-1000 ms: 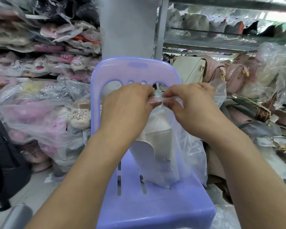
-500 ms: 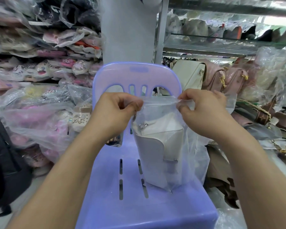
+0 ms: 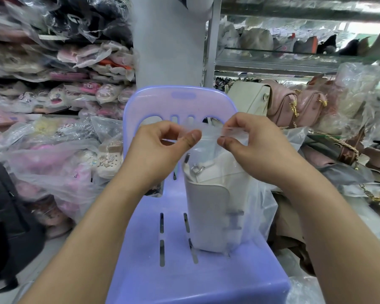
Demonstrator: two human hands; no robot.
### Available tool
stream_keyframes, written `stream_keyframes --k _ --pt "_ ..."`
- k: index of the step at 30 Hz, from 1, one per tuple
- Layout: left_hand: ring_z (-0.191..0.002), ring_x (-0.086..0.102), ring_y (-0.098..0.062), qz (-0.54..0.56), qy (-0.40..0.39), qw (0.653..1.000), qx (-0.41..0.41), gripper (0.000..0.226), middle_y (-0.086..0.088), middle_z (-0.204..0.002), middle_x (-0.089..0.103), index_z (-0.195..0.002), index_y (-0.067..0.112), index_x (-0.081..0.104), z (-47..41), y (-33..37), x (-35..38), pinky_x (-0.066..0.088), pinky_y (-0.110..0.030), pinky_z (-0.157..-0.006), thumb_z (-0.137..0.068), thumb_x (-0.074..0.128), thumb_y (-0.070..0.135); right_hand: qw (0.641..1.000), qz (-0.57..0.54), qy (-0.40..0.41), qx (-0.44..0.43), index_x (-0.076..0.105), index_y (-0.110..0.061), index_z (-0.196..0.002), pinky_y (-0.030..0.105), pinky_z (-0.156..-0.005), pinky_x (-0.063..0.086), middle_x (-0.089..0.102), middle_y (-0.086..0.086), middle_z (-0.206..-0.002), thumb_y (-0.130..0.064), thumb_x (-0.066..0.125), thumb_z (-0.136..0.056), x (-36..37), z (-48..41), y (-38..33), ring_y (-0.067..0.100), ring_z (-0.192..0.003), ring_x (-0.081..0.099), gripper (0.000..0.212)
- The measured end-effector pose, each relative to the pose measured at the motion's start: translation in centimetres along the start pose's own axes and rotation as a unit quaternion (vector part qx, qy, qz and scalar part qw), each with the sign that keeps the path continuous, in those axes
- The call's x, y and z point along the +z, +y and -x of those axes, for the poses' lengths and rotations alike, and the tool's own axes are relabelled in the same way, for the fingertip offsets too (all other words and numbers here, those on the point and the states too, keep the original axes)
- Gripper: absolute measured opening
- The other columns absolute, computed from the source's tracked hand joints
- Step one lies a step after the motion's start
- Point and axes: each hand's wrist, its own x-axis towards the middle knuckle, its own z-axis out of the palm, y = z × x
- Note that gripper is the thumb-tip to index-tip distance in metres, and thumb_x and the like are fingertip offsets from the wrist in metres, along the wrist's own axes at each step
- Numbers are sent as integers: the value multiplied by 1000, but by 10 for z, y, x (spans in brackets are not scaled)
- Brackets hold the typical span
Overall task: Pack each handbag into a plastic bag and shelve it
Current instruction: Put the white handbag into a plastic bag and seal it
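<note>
Pinching bag (image 3: 259,207) top, I had left hand (image 3: 160,150) & right hand (image 3: 257,145) apart; handbag (image 3: 208,207) stood inside, on chair (image 3: 184,281).

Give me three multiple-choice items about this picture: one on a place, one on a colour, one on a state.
1. Where does the white handbag stand?
A) on the floor
B) on the plastic chair
C) on a glass shelf

2. What colour is the chair?
A) green
B) red
C) lilac

3. What do the left hand and the right hand do?
A) pinch the top edge of the plastic bag
B) lie flat on the seat
C) hold a shoe

Answers: 1 B, it stands upright on the seat, inside the bag; 2 C, seat and back are lilac; 3 A, thumbs and fingers pinch the clear edge above the handbag.
</note>
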Motion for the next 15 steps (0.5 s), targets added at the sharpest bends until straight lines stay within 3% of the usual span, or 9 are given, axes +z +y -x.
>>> stream_keyframes --k 3,6,10,15 --pt "-66 54 -20 25 -60 997 -33 38 -6 -72 67 -75 19 74 1 -4 -5 53 -32 -74 -79 73 57 1000 -8 -1 0 57 -34 -83 49 -103 44 67 -19 -94 -32 71 -93 1 0 2 24 -109 59 17" --pt "-84 73 -21 52 -90 993 -53 20 -5 -86 78 -87 19 79 2 -5 -10 58 -41 -94 -90 71 37 1000 -17 16 1 57 -32 -79 44 -98 47 66 -18 -88 -28 75 -91 -3 0 5 20 -99 63 22" --pt "-84 74 -13 78 -67 993 -55 14 0 -89 79 -95 18 78 3 -7 -8 59 -36 -92 -96 66 25 999 -42 -6 20 64 -31 -82 28 -80 46 68 -18 -90 -29 79 -88 -8 0 4 6 -92 64 16" --pt "-74 72 -7 107 -50 992 -50 11 1 -86 79 -94 12 77 4 -7 1 60 -23 -77 -94 68 19 997 -43 -63 22 75 -36 -94 27 -91 50 72 -29 -88 -43 76 -88 -15 4 -3 -9 -93 64 10"
